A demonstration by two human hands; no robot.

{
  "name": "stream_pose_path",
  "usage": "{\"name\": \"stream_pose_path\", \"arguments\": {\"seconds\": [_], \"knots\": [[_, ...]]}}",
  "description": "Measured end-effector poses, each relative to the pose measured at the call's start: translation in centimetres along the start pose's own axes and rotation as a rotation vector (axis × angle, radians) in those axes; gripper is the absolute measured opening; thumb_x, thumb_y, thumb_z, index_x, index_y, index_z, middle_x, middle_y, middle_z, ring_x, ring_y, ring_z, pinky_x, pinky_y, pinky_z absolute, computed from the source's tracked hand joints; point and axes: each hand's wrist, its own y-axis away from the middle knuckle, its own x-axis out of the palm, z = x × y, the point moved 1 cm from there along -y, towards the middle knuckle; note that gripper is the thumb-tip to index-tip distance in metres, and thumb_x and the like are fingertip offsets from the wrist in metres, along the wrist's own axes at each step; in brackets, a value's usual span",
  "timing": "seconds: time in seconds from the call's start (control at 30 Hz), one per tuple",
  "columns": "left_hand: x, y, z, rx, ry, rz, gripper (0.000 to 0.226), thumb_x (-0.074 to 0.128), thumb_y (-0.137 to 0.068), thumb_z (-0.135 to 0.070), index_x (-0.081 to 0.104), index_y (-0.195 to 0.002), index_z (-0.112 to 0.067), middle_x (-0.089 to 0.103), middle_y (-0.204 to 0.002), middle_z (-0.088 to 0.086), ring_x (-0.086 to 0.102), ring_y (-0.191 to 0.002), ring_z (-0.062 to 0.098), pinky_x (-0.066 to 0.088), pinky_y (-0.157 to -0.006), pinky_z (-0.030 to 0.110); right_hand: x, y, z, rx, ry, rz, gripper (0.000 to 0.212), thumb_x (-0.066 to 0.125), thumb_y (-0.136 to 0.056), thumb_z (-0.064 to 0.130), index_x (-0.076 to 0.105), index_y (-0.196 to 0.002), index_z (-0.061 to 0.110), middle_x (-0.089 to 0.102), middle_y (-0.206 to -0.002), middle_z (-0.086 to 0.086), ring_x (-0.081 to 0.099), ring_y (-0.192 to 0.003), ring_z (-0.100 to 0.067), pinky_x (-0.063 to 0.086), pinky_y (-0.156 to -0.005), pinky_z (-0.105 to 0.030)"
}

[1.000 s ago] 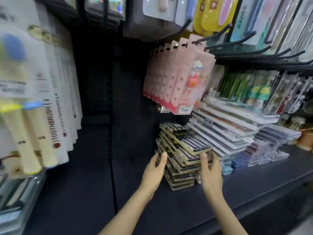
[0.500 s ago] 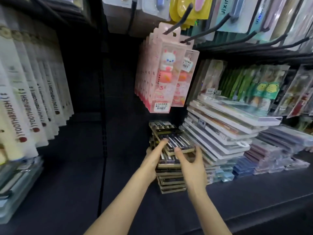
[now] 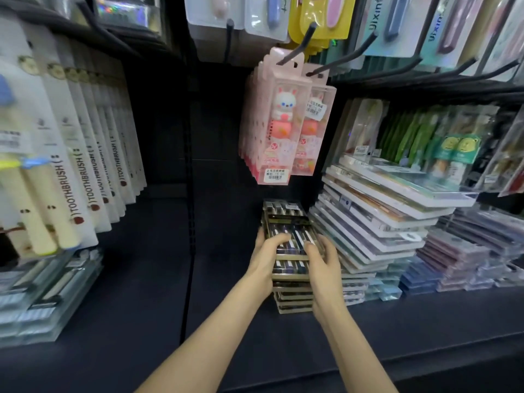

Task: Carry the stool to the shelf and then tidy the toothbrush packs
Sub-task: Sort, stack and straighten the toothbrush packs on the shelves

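1. A person's left hand (image 3: 266, 259) and right hand (image 3: 324, 268) clasp the upper toothbrush packs (image 3: 297, 234) of a gold-edged stack, fingers curled over them.
2. The stack stands on the dark shelf (image 3: 226, 336), just beside leaning clear packs (image 3: 377, 222); pink rabbit boxes (image 3: 279, 123) hang above.

**Bright up top, dim below, bent at the edges**

Lit from overhead. Pale and glaring on the blister packs (image 3: 317, 18) high above the hands. Dim and shadowed across the dark shelf (image 3: 141, 307) below and to their left. Sharp and evenly lit on the left hand (image 3: 266, 256), the right hand (image 3: 323, 265) and the stack of dark packs (image 3: 292, 282) gripped between them. Smeared with blur on the white toothbrush cards (image 3: 71, 180) far left. Soft on the purple packs (image 3: 465, 251) far right. Bowed by the wide lens toward every edge, with the hooks (image 3: 365, 49) up right fanning outward.
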Motion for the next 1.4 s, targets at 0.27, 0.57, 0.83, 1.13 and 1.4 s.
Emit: {"name": "stream_pose_path", "arguments": {"seconds": [0.27,0.57,0.83,1.13,1.4], "knots": [[-6.0,4.6,-0.8,0.007,-0.038,-0.011,0.098,0.077,-0.065,-0.010,0.026,-0.142,-0.042,0.060,-0.125,0.007,0.064,-0.104,0.027,0.054,-0.085,0.045,0.9,5.2,-0.6,0.094,-0.100,0.230,0.036,0.063,-0.087,0.016,0.054,-0.118,0.031,0.068,-0.111,0.000,0.067,-0.095,-0.015,0.055,-0.080,-0.036],[-12.6,11.0,2.1,0.110,-0.110,0.081,0.118,0.080,-0.049,-0.002,0.022,-0.149,-0.030,0.062,-0.123,0.007,0.065,-0.105,0.025,0.055,-0.079,0.038,3.8,7.6,-1.7,0.309,-0.230,0.546,0.062,0.074,-0.069,0.015,0.052,-0.127,0.018,0.071,-0.109,-0.011,0.069,-0.097,-0.029,0.056,-0.078,-0.041],[-15.2,11.2,0.5,0.214,-0.447,0.140,0.133,0.076,-0.040,-0.002,0.008,-0.148,-0.042,0.036,-0.146,0.002,0.049,-0.124,0.017,0.053,-0.083,0.027,5.2,8.3,-2.9,-0.023,-0.084,0.694,0.099,0.082,-0.059,-0.001,0.035,-0.142,0.025,0.058,-0.131,-0.004,0.057,-0.119,-0.020,0.052,-0.091,-0.033],[-15.2,11.6,1.5,0.256,-0.367,0.126,0.123,0.082,-0.051,-0.021,0.010,-0.149,-0.034,0.048,-0.140,-0.005,0.053,-0.121,0.008,0.048,-0.089,0.019,5.0,8.9,-5.8,0.064,-0.022,0.757,0.110,0.084,-0.054,0.013,0.027,-0.145,0.030,0.059,-0.132,0.000,0.058,-0.118,-0.014,0.051,-0.085,-0.022],[-14.0,11.7,2.7,0.352,-0.246,0.018,0.105,0.075,-0.062,-0.048,0.014,-0.146,-0.041,0.043,-0.145,-0.008,0.048,-0.125,0.004,0.045,-0.097,0.020,5.9,9.6,-6.3,0.159,-0.199,0.682,0.079,0.071,-0.064,0.010,0.042,-0.135,0.028,0.071,-0.110,0.002,0.068,-0.099,-0.013,0.055,-0.072,-0.021]]}}
